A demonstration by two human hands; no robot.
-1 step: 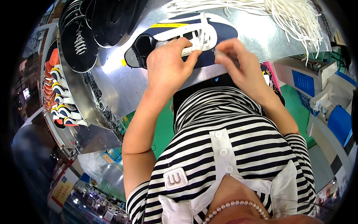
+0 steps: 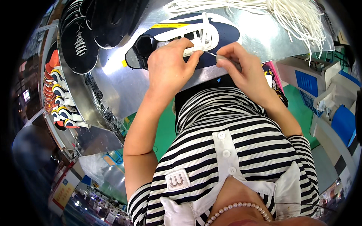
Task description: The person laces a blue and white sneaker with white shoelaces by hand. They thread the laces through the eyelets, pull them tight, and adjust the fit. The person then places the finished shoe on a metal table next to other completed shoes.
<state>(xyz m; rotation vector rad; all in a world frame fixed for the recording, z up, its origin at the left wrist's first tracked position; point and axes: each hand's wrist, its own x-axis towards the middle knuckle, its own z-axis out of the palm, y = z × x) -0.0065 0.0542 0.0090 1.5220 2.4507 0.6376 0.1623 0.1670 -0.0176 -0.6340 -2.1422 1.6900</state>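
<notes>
A navy, white and yellow sneaker (image 2: 226,32) lies on its side on the metal table, its grey-black heel toward the left. My left hand (image 2: 169,64) is closed in a pinch at the white eyelet edge, beside the white shoelace (image 2: 205,28) that crosses the shoe's front. To its right, my right hand (image 2: 241,64) pinches a thin, straight rod-like piece (image 2: 210,54), partly white and partly dark. Its tip points at the eyelet edge near my left thumb. Whether this is a lace end or a small hook, I cannot make out.
A bundle of loose white shoelaces (image 2: 298,22) covers the far right of the metal table (image 2: 117,94). Black shoes (image 2: 79,45) stand at the far left. Several white, yellow and orange shoes (image 2: 62,94) sit on a rack beyond the left edge. Grey-and-blue boxes (image 2: 309,81) are at right.
My right hand has shifted slightly left, closer to the eyelet edge, and the thin piece now shows between my hands. My left hand and the sneaker have barely moved.
</notes>
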